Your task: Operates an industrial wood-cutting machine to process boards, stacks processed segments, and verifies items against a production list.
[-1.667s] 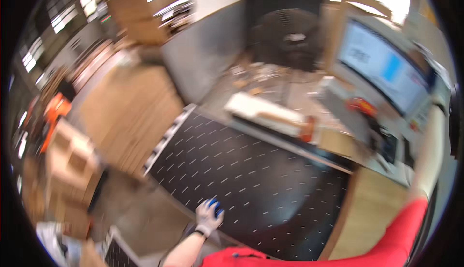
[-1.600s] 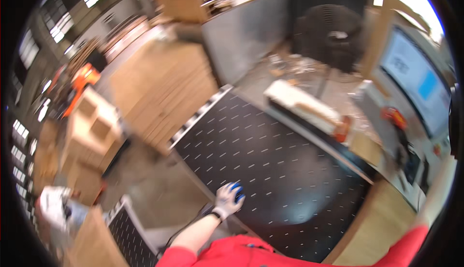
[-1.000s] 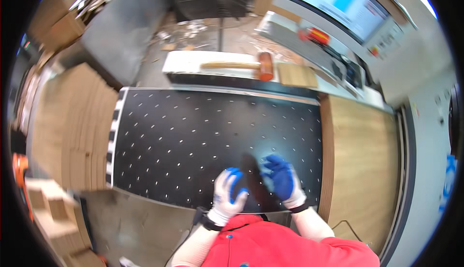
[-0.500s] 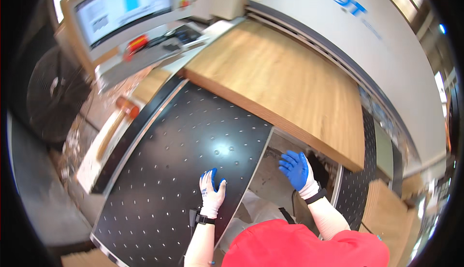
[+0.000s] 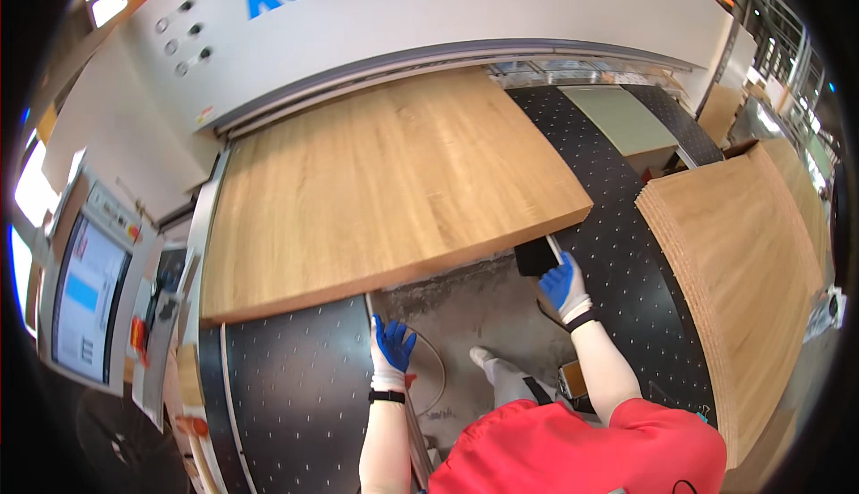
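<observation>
A thick wood-grain panel stack (image 5: 385, 190) lies across the black dotted tables and reaches under the white machine. My left hand (image 5: 391, 346), in a white glove with blue palm, hangs open by the inner edge of the left table (image 5: 304, 369), just short of the stack's near edge. The other gloved hand, my right hand (image 5: 564, 286), is by the inner edge of the right table (image 5: 617, 270), close to the stack's near right corner. Its fingers are slightly bent and apart, with nothing seen in them. Both hands stay off the stack.
Beyond stands the white machine (image 5: 447, 11) with its long beam. A control screen (image 5: 89, 293) is at the left, near a mallet (image 5: 191, 425). More wood panels (image 5: 734, 261) are piled at the right, and a pale green board (image 5: 617, 118) lies farther back. Between the tables is a floor gap (image 5: 447, 315).
My view has swung to the right, bringing the right-hand pile fully in. The left hand has gone from above the left table to its inner edge; the right has come to the right table's edge.
</observation>
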Motion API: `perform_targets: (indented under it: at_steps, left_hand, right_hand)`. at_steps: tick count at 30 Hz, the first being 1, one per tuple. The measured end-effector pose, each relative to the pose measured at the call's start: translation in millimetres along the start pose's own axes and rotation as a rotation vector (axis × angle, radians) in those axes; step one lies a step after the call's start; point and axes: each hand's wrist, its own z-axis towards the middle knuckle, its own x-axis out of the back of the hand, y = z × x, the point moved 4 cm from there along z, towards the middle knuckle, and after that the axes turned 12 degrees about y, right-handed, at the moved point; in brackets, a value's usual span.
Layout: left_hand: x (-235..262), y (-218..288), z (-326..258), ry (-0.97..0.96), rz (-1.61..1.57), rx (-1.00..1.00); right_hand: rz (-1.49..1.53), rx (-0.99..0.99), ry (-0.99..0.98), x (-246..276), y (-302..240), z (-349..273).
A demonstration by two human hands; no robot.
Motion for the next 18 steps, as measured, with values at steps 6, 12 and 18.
perform_targets:
  at_steps: [6, 12, 18]
  left_hand:
    - [-127.0, 6.0, 69.7, 0.056, -0.239, -0.089]
    - [-132.6, -24.1, 131.6, 0.214, -0.550, -0.227]
    - [-131.3, -11.3, 103.6, 0.435, -0.473, -0.158]
  right_hand:
    - [-0.023, -0.382, -0.105, -86.7, 75.5, 49.7]
    - [0.229, -0.249, -0.407, -138.8, 79.6, 64.2]
    - [0.187, -0.238, -0.227, -128.5, 93.7, 82.5]
